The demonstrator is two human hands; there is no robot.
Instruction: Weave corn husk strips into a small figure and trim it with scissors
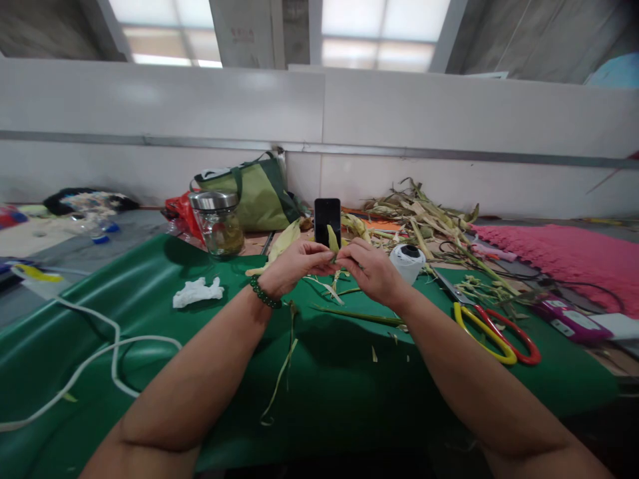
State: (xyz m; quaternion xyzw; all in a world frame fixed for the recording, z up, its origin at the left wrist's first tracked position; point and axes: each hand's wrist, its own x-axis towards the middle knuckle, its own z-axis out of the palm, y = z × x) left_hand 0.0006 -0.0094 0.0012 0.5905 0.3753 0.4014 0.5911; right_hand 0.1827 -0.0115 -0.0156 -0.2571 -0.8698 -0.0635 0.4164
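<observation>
My left hand and my right hand meet above the green mat, both pinched on a narrow yellow-green leaf strip that stands up between the fingertips. A green bead bracelet circles my left wrist. Thin leaf strips lie on the mat just under and in front of my hands. A black phone stands upright right behind the fingers.
A pile of dried leaves lies at the back right, next to a white thread spool. Scissors with yellow and red handles rest at right. A glass jar, green bag, crumpled tissue, white cable and pink cloth surround the mat.
</observation>
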